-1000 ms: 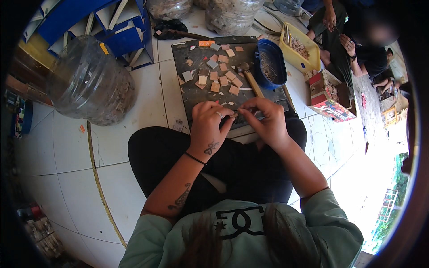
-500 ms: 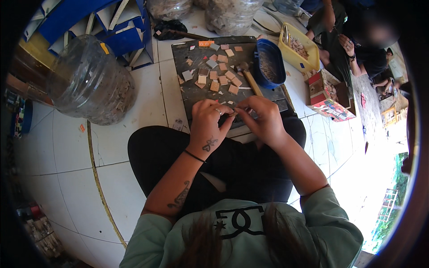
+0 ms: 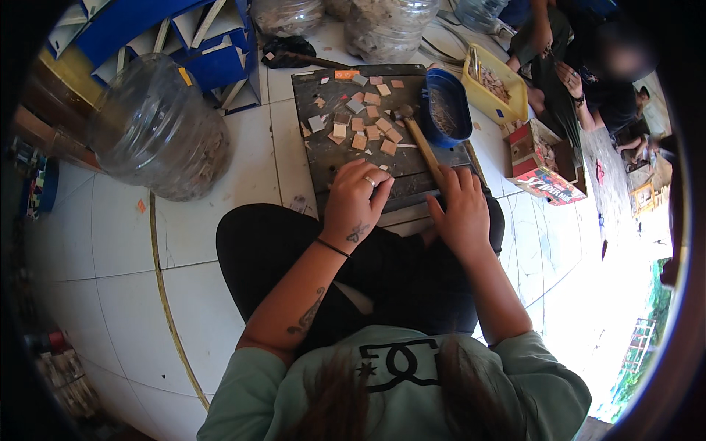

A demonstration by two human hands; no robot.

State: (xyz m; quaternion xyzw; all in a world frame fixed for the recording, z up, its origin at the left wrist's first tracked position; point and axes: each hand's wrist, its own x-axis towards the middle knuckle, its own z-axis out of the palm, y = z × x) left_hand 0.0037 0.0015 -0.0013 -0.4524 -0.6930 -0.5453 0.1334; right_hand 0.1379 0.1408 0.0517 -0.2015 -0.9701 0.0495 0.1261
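My left hand (image 3: pixel 357 202) is over the near edge of a dark, worn board (image 3: pixel 331 167), thumb and fingers pinched together. A tiny bit of something shows at the fingertips, too small to name. To its right my right hand (image 3: pixel 465 217) has its fingers stretched out and the thumb apart. Its fingertips are at the handle end of a hammer (image 3: pixel 423 145); whether they touch it I cannot tell. The hammer lies slanted on the board, head away from me. Several small square tiles (image 3: pixel 388 147), mostly tan and some grey, are scattered across the board's far half.
A blue tub (image 3: pixel 446 109) stands at the board's right edge, with a yellow bin (image 3: pixel 507 110) and an open cardboard box (image 3: pixel 544 170) beyond. A large clear plastic jar (image 3: pixel 158 128) leans at the left beside blue shelving (image 3: pixel 213 62). Another person (image 3: pixel 599 88) sits at the far right.
My right hand has parted from the left and moved right, its fingers opening by the hammer's handle. My left hand stays pinched near the same spot. The view has shifted slightly.
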